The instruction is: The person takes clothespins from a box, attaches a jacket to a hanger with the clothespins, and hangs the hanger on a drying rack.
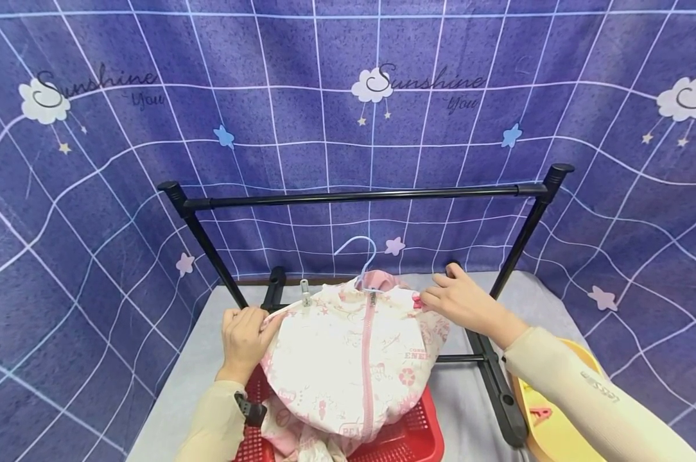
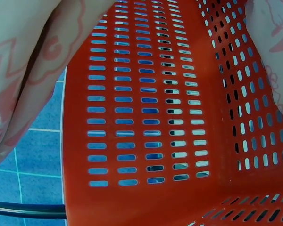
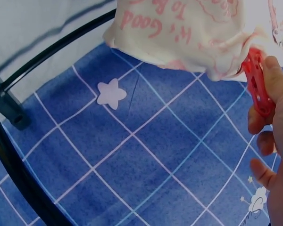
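A white zip-up jacket with pink prints [image 1: 336, 359] hangs on a light-blue hanger, whose hook [image 1: 374, 251] sticks up from the neck. My left hand [image 1: 244, 337] grips the jacket's edge at its left shoulder. Near that hand, a pale clip [image 1: 305, 295] stands on the shoulder. My right hand [image 1: 466, 301] pinches a red clothespin [image 3: 258, 87] between thumb and index finger at the opposite shoulder. In the right wrist view the clothespin's tip meets the jacket fabric [image 3: 179, 33]. The left hand is out of the left wrist view.
A red perforated basket [image 1: 429, 427] with more printed cloth stands under the jacket. Behind it rises a black rack with a horizontal bar [image 1: 354, 197]. At the right is a yellow tray [image 1: 562, 433] holding a red clothespin [image 1: 540, 416]. A blue patterned curtain [image 1: 302, 115] hangs behind.
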Tool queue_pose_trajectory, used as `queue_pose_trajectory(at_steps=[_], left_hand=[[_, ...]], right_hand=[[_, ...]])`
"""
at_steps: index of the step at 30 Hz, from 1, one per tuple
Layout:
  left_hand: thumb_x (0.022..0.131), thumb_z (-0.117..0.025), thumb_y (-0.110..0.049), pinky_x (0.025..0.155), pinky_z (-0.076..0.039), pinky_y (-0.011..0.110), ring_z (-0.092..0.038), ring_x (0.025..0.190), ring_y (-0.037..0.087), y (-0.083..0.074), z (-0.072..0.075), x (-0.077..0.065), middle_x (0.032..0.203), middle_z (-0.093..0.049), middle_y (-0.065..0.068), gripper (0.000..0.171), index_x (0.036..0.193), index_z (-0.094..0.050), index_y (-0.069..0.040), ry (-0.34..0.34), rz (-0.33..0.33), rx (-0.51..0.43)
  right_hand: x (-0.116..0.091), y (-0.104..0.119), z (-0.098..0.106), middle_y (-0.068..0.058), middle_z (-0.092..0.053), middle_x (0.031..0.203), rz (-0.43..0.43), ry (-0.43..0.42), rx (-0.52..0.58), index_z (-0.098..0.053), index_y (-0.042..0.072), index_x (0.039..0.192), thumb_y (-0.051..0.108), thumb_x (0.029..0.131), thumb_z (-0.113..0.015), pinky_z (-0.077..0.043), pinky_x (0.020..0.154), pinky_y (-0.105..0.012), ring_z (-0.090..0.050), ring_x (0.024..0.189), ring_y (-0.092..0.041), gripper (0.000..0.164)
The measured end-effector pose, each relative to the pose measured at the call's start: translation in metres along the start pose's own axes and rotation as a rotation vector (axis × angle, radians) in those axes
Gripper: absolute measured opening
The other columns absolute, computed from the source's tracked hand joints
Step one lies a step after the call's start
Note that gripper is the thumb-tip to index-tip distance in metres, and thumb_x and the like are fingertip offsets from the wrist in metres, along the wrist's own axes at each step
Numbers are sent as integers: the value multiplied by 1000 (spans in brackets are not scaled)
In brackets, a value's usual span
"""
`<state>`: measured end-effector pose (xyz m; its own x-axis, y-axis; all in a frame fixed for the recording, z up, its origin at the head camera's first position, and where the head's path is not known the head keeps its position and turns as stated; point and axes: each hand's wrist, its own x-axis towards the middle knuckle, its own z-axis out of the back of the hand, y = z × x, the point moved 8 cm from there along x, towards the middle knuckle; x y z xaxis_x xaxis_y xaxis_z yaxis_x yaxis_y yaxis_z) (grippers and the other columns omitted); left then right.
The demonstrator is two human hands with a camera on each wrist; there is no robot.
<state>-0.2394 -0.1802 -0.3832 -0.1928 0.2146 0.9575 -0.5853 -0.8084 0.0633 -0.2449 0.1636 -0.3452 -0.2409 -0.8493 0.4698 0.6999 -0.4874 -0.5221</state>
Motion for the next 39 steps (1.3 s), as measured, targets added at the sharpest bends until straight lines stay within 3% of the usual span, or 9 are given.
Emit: queue_pose_trajectory(at_steps=[5, 12, 16, 25, 33, 39], left_hand=[[99, -58, -44, 60, -27, 42, -44, 51, 26, 2, -1, -1, 60, -48, 8, 51, 69, -52, -4, 1, 5, 3], [99, -57, -45, 60, -27, 42, -43, 51, 26, 1, -2, -1, 59, -47, 7, 51, 69, -52, -4, -7, 2, -1], [99, -58, -45, 60, -27, 42, -43, 51, 26, 1, -2, 0, 59, -48, 7, 52, 69, -52, -4, -10, -1, -5], [99, -59, -43, 59, -27, 43, -43, 50, 27, 1, -1, 2, 59, -46, 8, 50, 69, -54, -3, -20, -14, -5], [99, -58, -46, 59, -27, 43, -41, 50, 27, 2, -3, 0, 58, -45, 7, 52, 69, -53, -3, -24, -10, -3], [99, -58, -44, 59, -28, 43, -42, 50, 27, 1, -2, 1, 59, -45, 8, 52, 69, -53, -2, -28, -7, -12]], right_hand=[[1, -2, -2, 6, -56, 74, 43, 4, -25, -56, 14, 85, 35, 90, -50, -36, 77, -45, -40, 73, -19, 23], [3, -3, -7, 6, -58, 78, 77, 93, -50, -57, 15, 87, 19, 88, -57, -38, 83, -48, -45, 82, -20, 5], [6, -3, -9, 7, -58, 77, 87, 129, -68, -58, 15, 86, 19, 88, -62, -38, 85, -49, -45, 83, -20, 6], [10, -2, -11, 8, -57, 76, 107, 112, -77, -56, 16, 84, 31, 94, -43, -38, 84, -49, -45, 85, -21, 22], [9, -1, -16, 8, -67, 86, 84, 164, -85, -60, 17, 90, 23, 84, -68, -38, 94, -48, -46, 92, -21, 11], [6, 2, -18, 8, -67, 84, 42, 171, -76, -60, 16, 92, 26, 86, -64, -37, 95, -48, -47, 92, -21, 12]])
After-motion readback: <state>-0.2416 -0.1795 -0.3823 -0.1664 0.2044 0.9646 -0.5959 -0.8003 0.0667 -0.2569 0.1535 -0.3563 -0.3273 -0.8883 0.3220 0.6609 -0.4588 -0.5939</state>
